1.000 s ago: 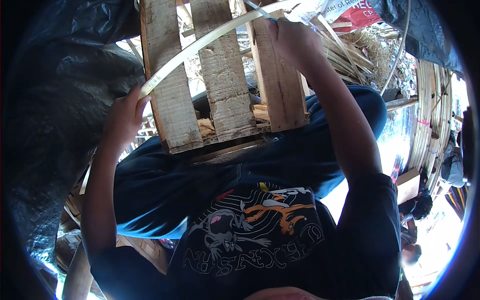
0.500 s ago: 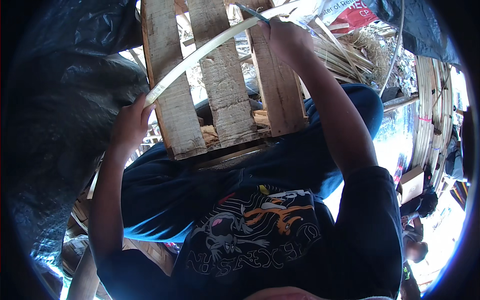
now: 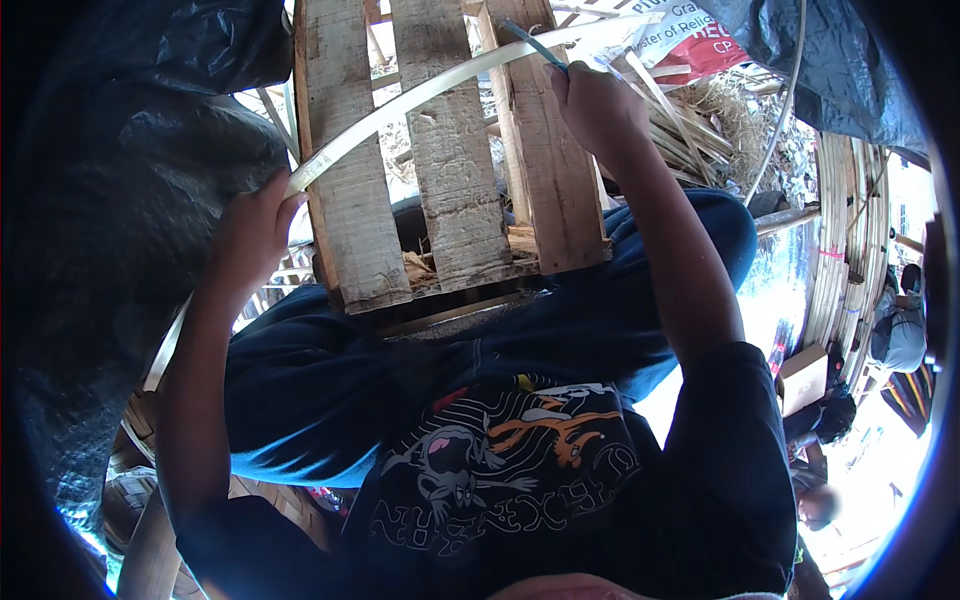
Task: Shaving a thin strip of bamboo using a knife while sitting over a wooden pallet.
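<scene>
A long, pale bamboo strip (image 3: 420, 92) arches over a slatted wooden crate (image 3: 450, 165) in front of my lap. My left hand (image 3: 248, 235) is closed round the strip's near-left end, beside the crate's left edge. My right hand (image 3: 607, 112) grips a knife whose thin grey-blue blade (image 3: 530, 40) points up and to the left. The blade crosses the strip toward its far end; whether its edge touches the strip, I cannot tell. My fingers hide the knife's handle.
Dark plastic sheeting (image 3: 150, 170) hangs along the left. Split bamboo pieces (image 3: 690, 140) lie heaped beyond my right forearm, near a red and white printed sheet (image 3: 695, 35). Bundled long strips (image 3: 845, 230), a cardboard box (image 3: 803, 380) and people are at the far right.
My right hand has moved right and slightly nearer with the knife. The left hand has shifted a little left, still holding the strip. The view has shifted slightly.
</scene>
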